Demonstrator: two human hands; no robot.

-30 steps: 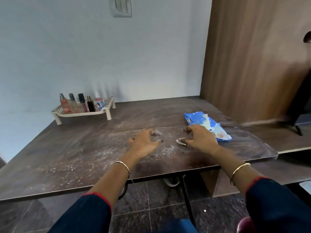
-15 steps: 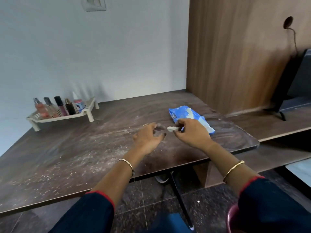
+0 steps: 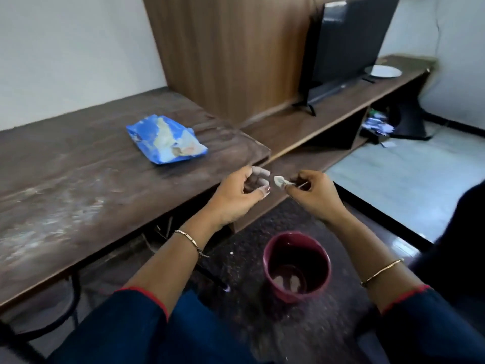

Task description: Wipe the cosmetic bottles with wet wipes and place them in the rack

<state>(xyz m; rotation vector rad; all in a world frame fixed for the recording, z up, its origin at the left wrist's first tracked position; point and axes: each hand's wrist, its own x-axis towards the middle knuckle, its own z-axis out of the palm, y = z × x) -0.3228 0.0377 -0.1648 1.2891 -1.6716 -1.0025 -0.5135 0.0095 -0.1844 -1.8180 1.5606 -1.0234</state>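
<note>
Hands past the table (image 3: 78, 179) edge, above a bin (image 3: 291, 295).
Blue wipes pack (image 3: 165, 139) lies on table; left hand (image 3: 236, 195) loosely curled, holding nothing; soiled wipe (image 3: 280, 181) pinched by right hand (image 3: 312, 195), just beside the left; maroon bin on floor beneath.

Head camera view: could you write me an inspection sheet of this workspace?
Surface: brown table, streaked with white dust.
Job's things: blue wipes pack lies on the table; bottles and rack out of view.
Clutter: maroon bin beneath the hands holds scraps; litter under the low shelf.
Grips: right hand pinches a wadded wipe; left hand loosely curled, holding nothing.
Cables: nothing seen.
Surroundings: television and white plate on the low shelf; wood panel behind.
</note>
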